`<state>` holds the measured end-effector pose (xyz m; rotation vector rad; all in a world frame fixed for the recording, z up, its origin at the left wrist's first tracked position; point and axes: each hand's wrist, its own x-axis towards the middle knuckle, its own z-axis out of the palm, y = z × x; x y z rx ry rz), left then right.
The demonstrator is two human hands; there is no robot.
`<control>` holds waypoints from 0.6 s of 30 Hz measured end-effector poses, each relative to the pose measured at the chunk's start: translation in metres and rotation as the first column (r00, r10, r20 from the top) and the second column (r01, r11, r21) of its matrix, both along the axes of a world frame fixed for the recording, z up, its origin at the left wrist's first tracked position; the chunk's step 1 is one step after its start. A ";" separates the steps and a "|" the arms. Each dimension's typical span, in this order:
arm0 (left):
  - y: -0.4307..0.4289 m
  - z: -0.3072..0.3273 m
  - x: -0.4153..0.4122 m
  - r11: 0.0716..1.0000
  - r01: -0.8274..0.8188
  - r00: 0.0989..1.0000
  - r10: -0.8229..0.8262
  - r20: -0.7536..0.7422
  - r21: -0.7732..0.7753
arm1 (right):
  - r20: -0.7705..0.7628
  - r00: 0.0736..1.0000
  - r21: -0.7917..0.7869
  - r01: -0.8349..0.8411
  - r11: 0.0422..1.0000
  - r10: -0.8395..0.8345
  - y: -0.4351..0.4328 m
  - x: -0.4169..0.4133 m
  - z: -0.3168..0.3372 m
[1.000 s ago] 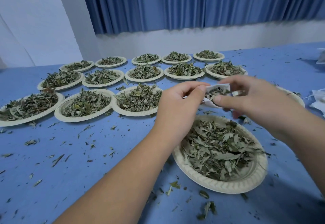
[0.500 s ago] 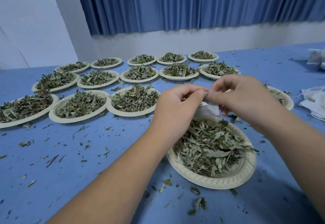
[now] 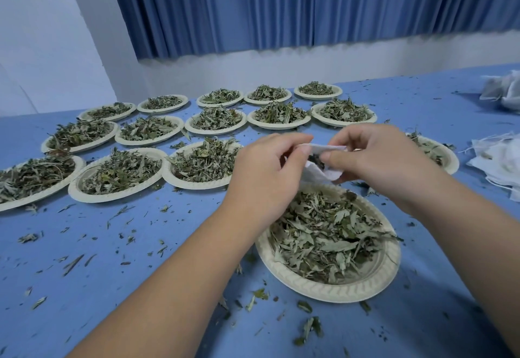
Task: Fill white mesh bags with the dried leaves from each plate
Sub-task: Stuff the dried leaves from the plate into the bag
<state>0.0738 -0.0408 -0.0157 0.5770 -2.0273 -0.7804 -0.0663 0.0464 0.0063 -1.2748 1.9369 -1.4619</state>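
Blue table [image 3: 56, 301] fills the lower and middle view and runs back to the far wall [image 3: 281, 67]. Its surface is a plain matte blue, with darker shadow patches at the near edge. Loose scraps [image 3: 308, 326] of green-grey bits are strewn all over the table, thicker in the near left area and along the front, thin toward the far right. The far wall is white and bare. Blue curtain [image 3: 281, 6] hangs above it in tight vertical pleats across most of the top, its uneven hem ending well above the table. A pale side wall [image 3: 42, 34] stands left of the curtain, meeting the table at far left.
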 end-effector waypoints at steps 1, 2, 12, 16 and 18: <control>0.000 0.001 0.001 0.995 -0.029 0.999 0.034 0.042 -0.100 | -0.025 0.999 -0.014 0.021 1.000 -0.021 0.001 -0.002 0.001; 0.000 0.002 0.002 0.989 -0.043 0.997 0.052 0.065 -0.139 | -0.050 0.998 -0.026 0.046 0.999 -0.047 0.002 -0.003 0.002; 0.004 -0.002 -0.001 0.986 -0.063 0.991 0.080 0.106 -0.152 | -0.390 0.917 0.120 0.140 0.983 -0.083 0.001 -0.004 0.003; -0.005 -0.003 0.002 0.994 -0.109 0.992 0.109 0.066 -0.006 | -0.396 0.893 0.420 -0.030 0.907 0.213 0.029 -0.024 0.021; -0.008 -0.004 0.003 0.991 -0.118 0.993 0.116 0.030 0.059 | -0.409 0.824 0.590 -0.088 0.802 0.391 0.038 -0.026 0.027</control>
